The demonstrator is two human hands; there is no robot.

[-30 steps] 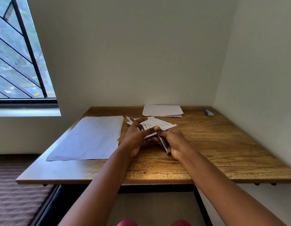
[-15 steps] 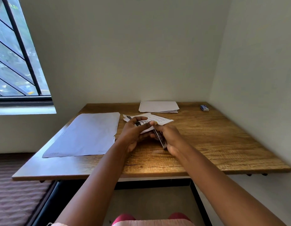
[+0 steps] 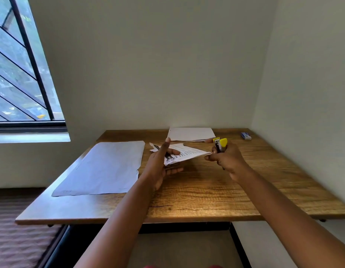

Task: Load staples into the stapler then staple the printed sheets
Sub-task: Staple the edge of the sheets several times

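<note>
Left hand pinching thin printed sheets, right hand around yellow-tipped stapler.

Wooden table w/ dark frame, pushed into a corner of plain pale walls. Window on left w/ black diagonal bars, daylight coming thru, white sill below. Ribbed brownish floor at lower left.
</note>
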